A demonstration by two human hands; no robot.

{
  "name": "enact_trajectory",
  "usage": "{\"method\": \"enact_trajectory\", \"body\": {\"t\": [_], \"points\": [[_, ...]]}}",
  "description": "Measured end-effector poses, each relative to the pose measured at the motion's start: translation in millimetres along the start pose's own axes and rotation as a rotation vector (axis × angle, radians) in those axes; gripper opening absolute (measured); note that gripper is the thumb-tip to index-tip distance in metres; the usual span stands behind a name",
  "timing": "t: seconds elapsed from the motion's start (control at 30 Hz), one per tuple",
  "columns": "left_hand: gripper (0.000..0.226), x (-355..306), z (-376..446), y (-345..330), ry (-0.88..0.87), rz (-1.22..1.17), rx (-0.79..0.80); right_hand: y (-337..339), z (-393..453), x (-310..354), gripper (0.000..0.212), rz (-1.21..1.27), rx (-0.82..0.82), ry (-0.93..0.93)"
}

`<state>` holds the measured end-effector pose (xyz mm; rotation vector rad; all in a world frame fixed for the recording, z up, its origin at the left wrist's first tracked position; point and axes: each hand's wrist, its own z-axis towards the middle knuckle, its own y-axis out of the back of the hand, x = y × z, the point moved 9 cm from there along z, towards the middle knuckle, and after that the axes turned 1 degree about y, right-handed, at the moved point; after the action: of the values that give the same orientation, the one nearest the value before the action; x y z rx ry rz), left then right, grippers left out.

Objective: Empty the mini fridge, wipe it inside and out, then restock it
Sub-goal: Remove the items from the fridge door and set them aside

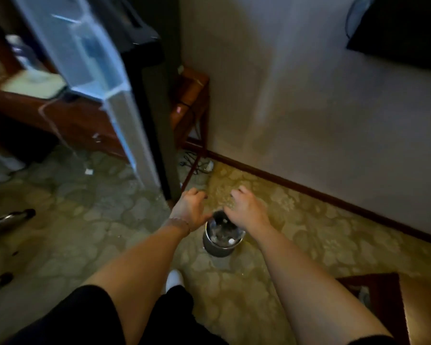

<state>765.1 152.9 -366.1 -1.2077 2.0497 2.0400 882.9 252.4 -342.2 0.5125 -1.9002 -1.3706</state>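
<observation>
- nearest us: black clothing at the bottom edge, and a white shoe (174,280) on the patterned floor (110,232).
- both our forearms reach out over a small dark bin (219,241) on the floor; it holds crumpled pale stuff, too blurred to identify.
- left hand (190,207) hovers above the bin's left rim, fingers loosely curled, gripping nothing we can see; bracelet (179,224) on that wrist.
- right hand (246,207) is over the bin's right rim, fingers spread and slack, nothing held.
- far left on the floor: a shiny metal object (8,219), unclear what.
- beyond the hands: the mini fridge (157,108) stands against the wall corner, dark body, its door (97,70) swung open toward us with pale shelves showing.
- behind the fridge, a wooden stand (192,100) with cables at its foot.
- left of the door, a wooden cabinet (47,113).
- top right: a dark screen (403,31) on the wall.
</observation>
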Motion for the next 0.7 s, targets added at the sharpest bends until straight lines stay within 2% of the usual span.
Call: {"method": "enact_trajectory", "body": {"t": [0.13,0.33,0.5,0.7], "points": [[0.051,31.1,-72.3,55.0,0.151,-0.026,-0.066,19.5,-38.1,77.3,0.041,0.006,-0.013,0.164],[0.055,85.0,-157.9,131.2,0.257,-0.012,-0.226,21.7,-80.0,187.7,0.036,-0.027,0.036,0.371],[0.054,129.8,-180.4,195.2,0.312,-0.005,-0.309,42.9,-62.1,271.3,0.04,-0.074,-0.024,0.447],[0.054,219.7,-188.4,289.8,0.374,0.035,-0.385,43.6,-15.4,406.9,0.046,-0.054,-0.05,0.553]]}}
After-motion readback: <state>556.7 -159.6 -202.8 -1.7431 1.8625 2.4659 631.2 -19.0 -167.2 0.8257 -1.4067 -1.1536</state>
